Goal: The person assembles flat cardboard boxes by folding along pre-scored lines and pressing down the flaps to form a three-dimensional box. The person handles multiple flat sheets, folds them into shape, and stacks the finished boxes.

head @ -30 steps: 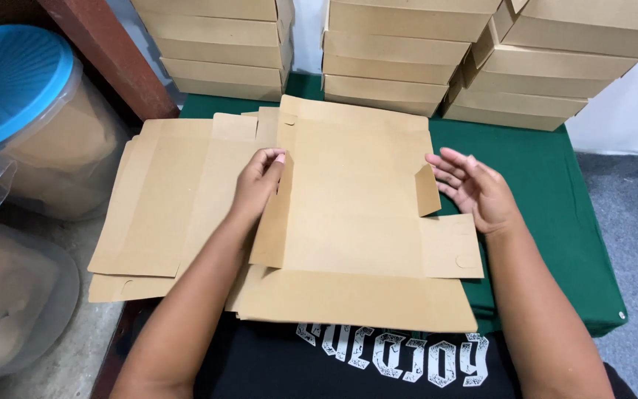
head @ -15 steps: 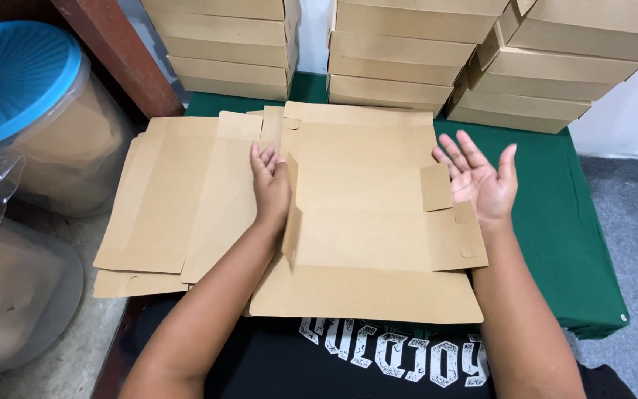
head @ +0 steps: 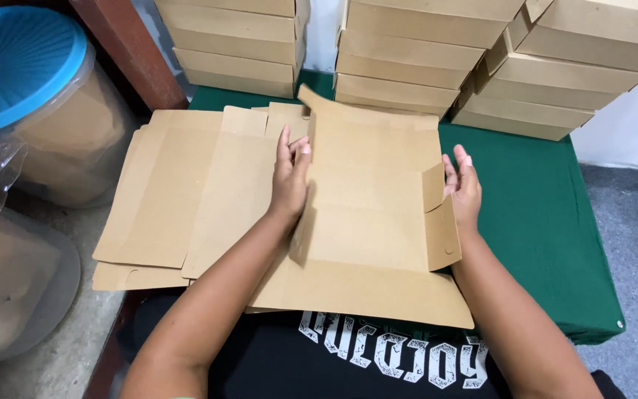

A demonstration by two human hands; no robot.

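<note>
A flat brown cardboard box blank (head: 367, 199) lies on the green-covered table (head: 540, 222) in front of me. Its left and right side flaps are raised upright. My left hand (head: 290, 177) presses flat against the outside of the left flap, fingers pointing away from me. My right hand (head: 463, 188) presses against the outside of the right flap, whose small end tab stands up by my fingers. The near flap lies flat toward my body. Neither hand grips anything.
A stack of more flat blanks (head: 179, 196) lies left of the one I work on. Folded cardboard boxes stand in stacks at the back (head: 400, 63). A clear tub with a blue lid (head: 23, 66) sits at far left, on the floor.
Both side flaps have been folded from nearly flat to upright. My right hand moved in from open air onto the right flap; my left hand slid up along the left flap.
</note>
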